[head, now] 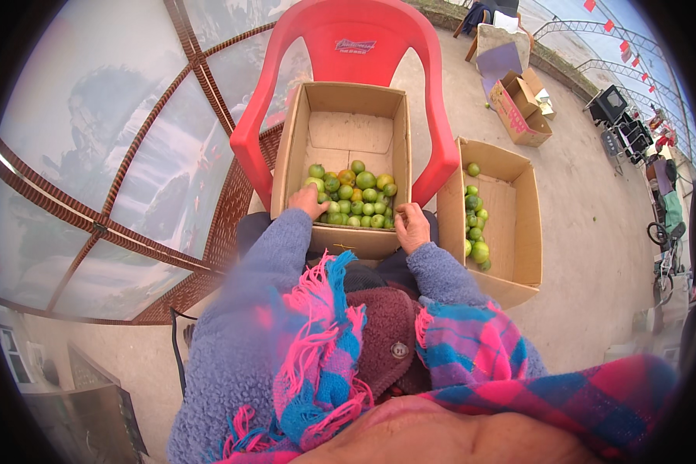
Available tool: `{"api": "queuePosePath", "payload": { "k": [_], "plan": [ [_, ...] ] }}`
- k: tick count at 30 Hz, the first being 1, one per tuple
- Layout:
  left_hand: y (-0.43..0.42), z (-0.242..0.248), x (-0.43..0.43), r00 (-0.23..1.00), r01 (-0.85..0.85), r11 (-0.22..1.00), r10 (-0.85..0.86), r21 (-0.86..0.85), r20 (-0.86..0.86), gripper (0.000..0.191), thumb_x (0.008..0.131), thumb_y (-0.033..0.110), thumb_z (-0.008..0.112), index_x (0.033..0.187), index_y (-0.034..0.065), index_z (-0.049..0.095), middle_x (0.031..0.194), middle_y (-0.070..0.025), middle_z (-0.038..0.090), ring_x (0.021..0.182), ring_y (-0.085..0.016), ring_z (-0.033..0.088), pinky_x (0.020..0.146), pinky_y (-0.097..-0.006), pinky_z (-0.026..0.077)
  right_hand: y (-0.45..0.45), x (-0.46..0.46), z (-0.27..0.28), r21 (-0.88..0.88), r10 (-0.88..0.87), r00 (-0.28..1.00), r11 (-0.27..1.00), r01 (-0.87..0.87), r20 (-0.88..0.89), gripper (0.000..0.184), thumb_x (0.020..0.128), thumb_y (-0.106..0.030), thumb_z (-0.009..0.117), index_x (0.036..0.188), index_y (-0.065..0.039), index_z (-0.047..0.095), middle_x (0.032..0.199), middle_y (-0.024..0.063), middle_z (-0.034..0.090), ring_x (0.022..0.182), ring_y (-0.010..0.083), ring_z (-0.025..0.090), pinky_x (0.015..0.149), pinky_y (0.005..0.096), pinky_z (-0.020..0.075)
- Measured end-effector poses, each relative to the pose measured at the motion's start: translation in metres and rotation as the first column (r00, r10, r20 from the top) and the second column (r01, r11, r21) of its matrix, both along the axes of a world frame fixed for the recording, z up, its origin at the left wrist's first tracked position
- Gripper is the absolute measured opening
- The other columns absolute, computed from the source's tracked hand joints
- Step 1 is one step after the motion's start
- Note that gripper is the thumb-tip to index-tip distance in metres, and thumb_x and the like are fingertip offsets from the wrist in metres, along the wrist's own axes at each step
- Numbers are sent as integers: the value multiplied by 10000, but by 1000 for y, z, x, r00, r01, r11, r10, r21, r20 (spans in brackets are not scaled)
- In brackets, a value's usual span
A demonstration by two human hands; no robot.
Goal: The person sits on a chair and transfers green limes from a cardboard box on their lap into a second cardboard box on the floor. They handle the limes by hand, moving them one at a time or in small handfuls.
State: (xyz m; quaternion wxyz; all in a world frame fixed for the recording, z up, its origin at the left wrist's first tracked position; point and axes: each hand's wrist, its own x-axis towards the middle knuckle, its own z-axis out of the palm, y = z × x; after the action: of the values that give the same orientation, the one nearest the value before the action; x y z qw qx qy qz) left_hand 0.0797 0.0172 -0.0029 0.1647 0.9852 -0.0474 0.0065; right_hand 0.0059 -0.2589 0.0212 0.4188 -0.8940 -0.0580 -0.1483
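Observation:
A cardboard box point(354, 133) sits before me on the red plastic chair point(383, 29), its near end by my lap. Small round green fruits point(357, 195), a few tinged orange, are gathered in its near half; they look like unripe tomatoes. My left hand point(309, 201) reaches over the box's left wall, thumb apart and fingertips against the fruits; whether it grips one is hidden. At the near right corner, my right hand point(412, 226) has its fingers bent at the box's edge, and I cannot tell whether they hold anything.
To the right stands a second cardboard box point(507, 203) with several green fruits point(475, 226) along its left side. Farther off are a pink printed carton point(519, 110) and a parked bicycle point(663, 246). A rattan-framed panel point(151, 127) closes off the left.

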Motion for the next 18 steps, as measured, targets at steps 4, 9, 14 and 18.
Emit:
{"api": "queuePosePath", "payload": {
  "k": [4, 9, 14, 18],
  "plan": [
    [-28, 22, 1, 999, -44, 929, 41, -369, -16, 532, 756, 515, 662, 867, -1, 595, 785, -175, 644, 742, -292, 636, 681, -401, 492, 13, -2, 6, 35, 91, 995, 995, -92, 39, 273, 820, -34, 604, 1085, -6, 549, 972, 122, 573, 762, 191, 604, 654, 275, 502],
    [-83, 36, -26, 870, -6, 590, -394, -807, -295, 524, 923, 454, 493, 962, -46, 644, 858, -84, 662, 787, -126, 574, 686, -269, 457, 28, -8, 15, 105, 235, 967, 964, -245, 97, 458, 813, -45, 631, 1238, -6, 466, 1105, 133, 544, 874, 185, 597, 686, 280, 505],
    [-92, 28, -33, 786, -220, 395, -470, -892, -402, 546, 951, 468, 409, 964, -32, 630, 814, -118, 641, 698, -187, 586, 645, -301, 482, 0, 0, 15, 154, 82, 997, 985, -82, 5, 440, 792, -68, 667, 1202, -34, 512, 1056, 102, 572, 928, 185, 580, 776, 289, 485],
    [-73, 18, -18, 800, -502, 177, -278, -847, -532, 505, 945, 461, 409, 1052, -4, 574, 889, -140, 623, 682, -250, 608, 611, -361, 508, -75, 26, 13, 307, -379, 920, 891, 334, 97, 450, 785, -59, 623, 1213, -4, 497, 1131, 148, 534, 1016, 245, 550, 889, 331, 458]
  ]
}}
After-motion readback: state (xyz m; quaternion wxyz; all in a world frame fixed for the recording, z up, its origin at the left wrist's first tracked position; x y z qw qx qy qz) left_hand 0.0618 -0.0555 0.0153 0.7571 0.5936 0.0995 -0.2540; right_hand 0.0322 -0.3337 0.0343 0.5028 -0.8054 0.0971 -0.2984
